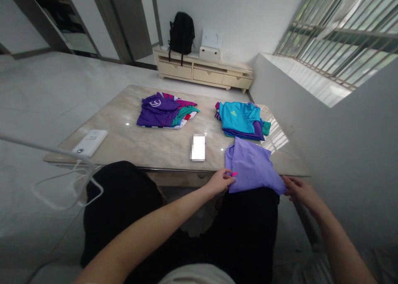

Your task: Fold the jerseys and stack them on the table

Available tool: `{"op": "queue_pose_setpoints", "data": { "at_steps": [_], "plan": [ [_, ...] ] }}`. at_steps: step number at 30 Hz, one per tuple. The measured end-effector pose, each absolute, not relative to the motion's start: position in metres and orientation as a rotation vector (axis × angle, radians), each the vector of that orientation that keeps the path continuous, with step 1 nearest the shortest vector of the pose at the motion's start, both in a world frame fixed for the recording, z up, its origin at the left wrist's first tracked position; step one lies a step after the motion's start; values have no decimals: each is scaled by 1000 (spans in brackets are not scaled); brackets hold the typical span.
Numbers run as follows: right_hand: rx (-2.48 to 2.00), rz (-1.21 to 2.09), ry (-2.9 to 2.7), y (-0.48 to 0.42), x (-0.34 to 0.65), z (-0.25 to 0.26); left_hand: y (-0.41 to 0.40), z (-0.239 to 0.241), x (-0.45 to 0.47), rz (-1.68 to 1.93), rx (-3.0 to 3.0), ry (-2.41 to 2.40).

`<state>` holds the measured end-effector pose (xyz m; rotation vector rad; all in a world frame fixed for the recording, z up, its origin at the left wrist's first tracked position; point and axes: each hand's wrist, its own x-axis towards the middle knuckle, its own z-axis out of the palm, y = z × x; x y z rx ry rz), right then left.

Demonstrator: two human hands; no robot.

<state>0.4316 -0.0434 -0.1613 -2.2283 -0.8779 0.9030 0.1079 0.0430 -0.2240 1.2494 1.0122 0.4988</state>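
A folded lavender garment lies partly on the table's near edge and partly over my right thigh. My left hand pinches its lower left edge, and a small bright pink spot shows at the fingertips. At the opposite corner, the fingers of my right hand are closed on the cloth. Just beyond it sits a stack of folded clothes with a turquoise one on top. Another pile of clothes, mostly purple with green and red parts, rests farther left.
The marble-look table also bears a blurred-out white rectangle and a white box at its left end. A white cable loops beside my left knee. Behind stands a low cabinet with a black backpack.
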Motion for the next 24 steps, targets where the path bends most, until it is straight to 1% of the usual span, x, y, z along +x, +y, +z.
{"op": "queue_pose_setpoints", "data": {
  "at_steps": [3,6,13,18,24],
  "plan": [
    [-2135,895,-831,-58,419,-179,36,-233,121,543,1092,1040],
    [-2036,832,-737,-60,410,-183,34,-239,126,585,965,1076],
    [-1824,887,-529,-53,403,-196,41,-256,139,571,723,1019],
    [-1757,882,-502,-54,406,-201,52,-246,148,717,714,928],
    [-1640,778,-543,-58,406,-194,45,-226,134,873,885,788]
  ]
}}
